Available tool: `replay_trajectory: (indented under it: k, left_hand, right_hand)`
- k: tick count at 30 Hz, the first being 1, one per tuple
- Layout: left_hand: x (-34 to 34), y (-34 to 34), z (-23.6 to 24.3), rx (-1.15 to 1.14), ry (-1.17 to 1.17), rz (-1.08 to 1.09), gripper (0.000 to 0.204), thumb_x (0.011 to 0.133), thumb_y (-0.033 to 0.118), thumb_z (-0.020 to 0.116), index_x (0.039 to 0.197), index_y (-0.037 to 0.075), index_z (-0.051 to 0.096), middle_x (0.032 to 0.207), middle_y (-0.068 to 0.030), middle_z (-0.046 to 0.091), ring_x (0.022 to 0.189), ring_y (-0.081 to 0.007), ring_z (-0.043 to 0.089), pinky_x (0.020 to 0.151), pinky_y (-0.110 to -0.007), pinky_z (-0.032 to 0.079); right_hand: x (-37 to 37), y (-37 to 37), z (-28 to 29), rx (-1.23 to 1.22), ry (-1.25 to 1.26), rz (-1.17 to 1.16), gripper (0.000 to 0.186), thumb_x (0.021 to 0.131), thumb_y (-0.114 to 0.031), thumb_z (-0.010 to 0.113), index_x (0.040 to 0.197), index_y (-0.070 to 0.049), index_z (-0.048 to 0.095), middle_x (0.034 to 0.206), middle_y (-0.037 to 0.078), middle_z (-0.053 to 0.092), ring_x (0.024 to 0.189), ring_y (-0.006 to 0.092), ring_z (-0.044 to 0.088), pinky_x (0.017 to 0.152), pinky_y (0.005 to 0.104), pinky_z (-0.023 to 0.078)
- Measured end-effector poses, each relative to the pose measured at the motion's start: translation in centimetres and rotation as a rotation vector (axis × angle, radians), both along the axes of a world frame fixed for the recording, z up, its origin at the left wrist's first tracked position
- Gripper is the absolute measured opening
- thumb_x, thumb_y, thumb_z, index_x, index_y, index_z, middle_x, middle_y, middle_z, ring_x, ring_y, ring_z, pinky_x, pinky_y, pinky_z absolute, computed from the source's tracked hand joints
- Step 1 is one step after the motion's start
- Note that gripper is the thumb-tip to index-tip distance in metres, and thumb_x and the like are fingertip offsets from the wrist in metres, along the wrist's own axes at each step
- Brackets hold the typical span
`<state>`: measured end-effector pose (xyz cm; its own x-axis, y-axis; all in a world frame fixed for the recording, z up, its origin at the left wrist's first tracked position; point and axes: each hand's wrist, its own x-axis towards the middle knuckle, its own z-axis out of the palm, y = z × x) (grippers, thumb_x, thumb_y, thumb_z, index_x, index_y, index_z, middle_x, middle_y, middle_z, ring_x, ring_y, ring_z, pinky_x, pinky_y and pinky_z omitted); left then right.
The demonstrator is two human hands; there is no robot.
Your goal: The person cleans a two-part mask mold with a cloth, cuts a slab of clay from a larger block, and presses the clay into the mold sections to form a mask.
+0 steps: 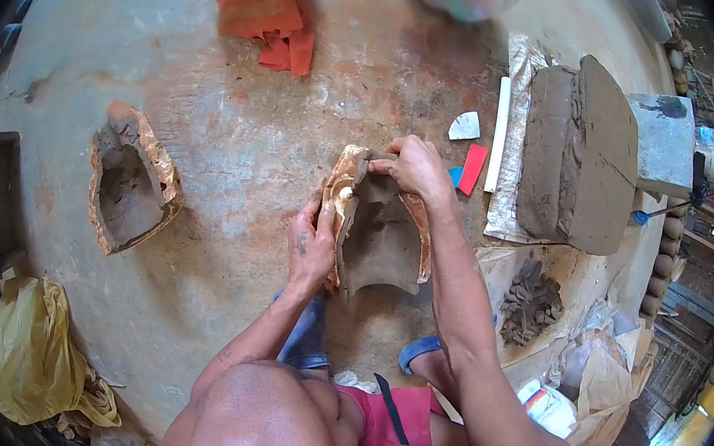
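Note:
In front of me stands a hollow mould half (425, 230) with a rough, orange-brown rim, lined inside with grey wet clay (382, 247). My left hand (310, 242) grips the mould's left wall, its fingers lying along the outer side. At the far end my right hand (415, 166) is closed, fingertips pressed on the clay by the upper rim. Its forearm crosses over the right edge of the mould. A second clay-lined mould half (173, 188) rests apart on the floor to the left.
To the right, thick grey clay slabs (586, 156) lie on a pale sheet, beside a white rod (498, 133), a red flat piece (471, 169) and a white shard (465, 125). Clay scraps (533, 302) sit nearer. Orange cloth (266, 9) lies far off; a yellowish plastic bag (35, 350) is at lower left.

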<state>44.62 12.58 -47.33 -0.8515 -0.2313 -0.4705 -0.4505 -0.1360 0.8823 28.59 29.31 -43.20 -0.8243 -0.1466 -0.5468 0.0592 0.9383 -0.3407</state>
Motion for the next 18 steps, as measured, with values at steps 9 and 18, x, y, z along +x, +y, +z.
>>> replay_trajectory:
  k: [9,18]
  left_hand:
    - [-0.3,-0.4,-1.3,-0.028,0.007,-0.037,0.032,0.108,0.02,0.055,0.122,-0.005,0.07,0.095,-0.0113,0.075,0.085,-0.0136,0.063,0.079,-0.037,0.053]
    - [-0.5,-0.6,-1.9,-0.02,0.03,-0.013,0.033,0.107,0.022,0.056,0.118,-0.005,0.071,0.09,-0.0129,0.075,0.083,-0.015,0.064,0.078,-0.038,0.052]
  right_hand:
    - [-0.4,-0.3,1.1,-0.004,0.054,0.033,0.043,0.079,-0.04,0.087,0.097,-0.002,0.08,0.096,0.028,0.075,0.096,0.0426,0.074,0.085,0.0508,0.058]
    - [-0.5,-1.5,1.6,0.139,0.022,0.103,0.037,0.081,-0.033,0.08,0.106,-0.007,0.08,0.098,0.023,0.077,0.1,0.0406,0.075,0.089,0.0488,0.059]
